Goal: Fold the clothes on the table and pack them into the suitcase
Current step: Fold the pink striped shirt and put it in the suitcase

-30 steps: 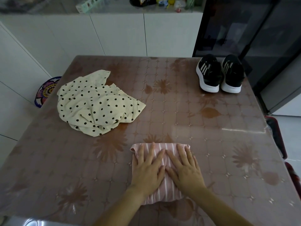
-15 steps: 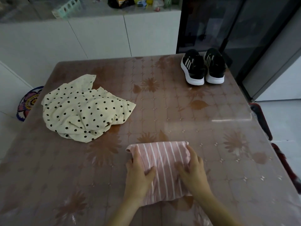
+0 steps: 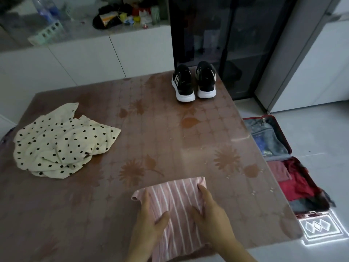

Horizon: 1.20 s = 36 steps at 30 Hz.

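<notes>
Midway: one garment folded, one unfolded.
Left hand (image 3: 149, 222) and right hand (image 3: 211, 218) clasp the folded pink striped top (image 3: 173, 210) by its opposite sides at the near edge of the table (image 3: 170, 129); the polka-dot blouse (image 3: 62, 142) lies crumpled well to the left; the open suitcase (image 3: 283, 137), on the floor at right, already holds clothes.

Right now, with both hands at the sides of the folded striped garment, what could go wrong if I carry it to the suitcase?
1. The left hand and right hand hold only the side edges of the striped garment, so its unsupported middle may sag and the fold may open on lifting.
2. The suitcase lies on the floor past the right edge of the table, with red clothes in it; dropped from above, the garment could land crooked.
</notes>
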Available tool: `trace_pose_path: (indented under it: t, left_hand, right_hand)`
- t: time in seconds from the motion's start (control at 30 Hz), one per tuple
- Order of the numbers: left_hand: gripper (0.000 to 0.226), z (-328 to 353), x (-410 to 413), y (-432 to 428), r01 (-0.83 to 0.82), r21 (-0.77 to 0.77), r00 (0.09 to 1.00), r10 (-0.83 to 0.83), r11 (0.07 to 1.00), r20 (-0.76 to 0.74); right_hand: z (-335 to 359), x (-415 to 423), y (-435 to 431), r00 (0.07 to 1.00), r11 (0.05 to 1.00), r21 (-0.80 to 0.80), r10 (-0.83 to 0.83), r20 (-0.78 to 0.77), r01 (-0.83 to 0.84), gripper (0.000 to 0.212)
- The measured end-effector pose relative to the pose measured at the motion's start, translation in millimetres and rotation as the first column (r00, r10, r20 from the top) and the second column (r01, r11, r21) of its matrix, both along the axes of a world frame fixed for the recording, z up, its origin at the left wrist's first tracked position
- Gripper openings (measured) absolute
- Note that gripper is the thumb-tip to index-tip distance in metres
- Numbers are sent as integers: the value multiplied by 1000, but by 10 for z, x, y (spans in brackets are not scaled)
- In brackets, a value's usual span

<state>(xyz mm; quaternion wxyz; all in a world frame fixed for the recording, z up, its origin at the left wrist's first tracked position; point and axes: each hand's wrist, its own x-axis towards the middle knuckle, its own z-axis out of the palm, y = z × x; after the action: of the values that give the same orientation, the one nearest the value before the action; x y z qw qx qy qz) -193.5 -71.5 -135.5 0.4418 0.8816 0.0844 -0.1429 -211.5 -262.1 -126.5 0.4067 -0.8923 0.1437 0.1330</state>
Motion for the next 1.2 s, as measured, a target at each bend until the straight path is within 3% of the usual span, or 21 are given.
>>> trace_pose_path:
  t: [0.23,0.37,0.77,1.2]
  left_hand:
    - [100,121,-193,-1617,-4,-78,1000,2,997,-27]
    - [91,292,-249,-2572,36,-156,999,-37,987,-6]
    - [87,266,14,-4319,237,-92,969,-242,967,-51]
    - [99,-1166,400,-5621,159,45,904,-127,986,-409]
  right_hand:
    - [91,-236,-1596,994,998,18,-65,92,63,68]
    - [191,-333,-2507,989,993,7,-119,93,118,68]
    - [-31,-284,-4162,952,954,113,-290,96,279,65]
    - [-1314,161,-5461,949,961,146,-195,-249,235,65]
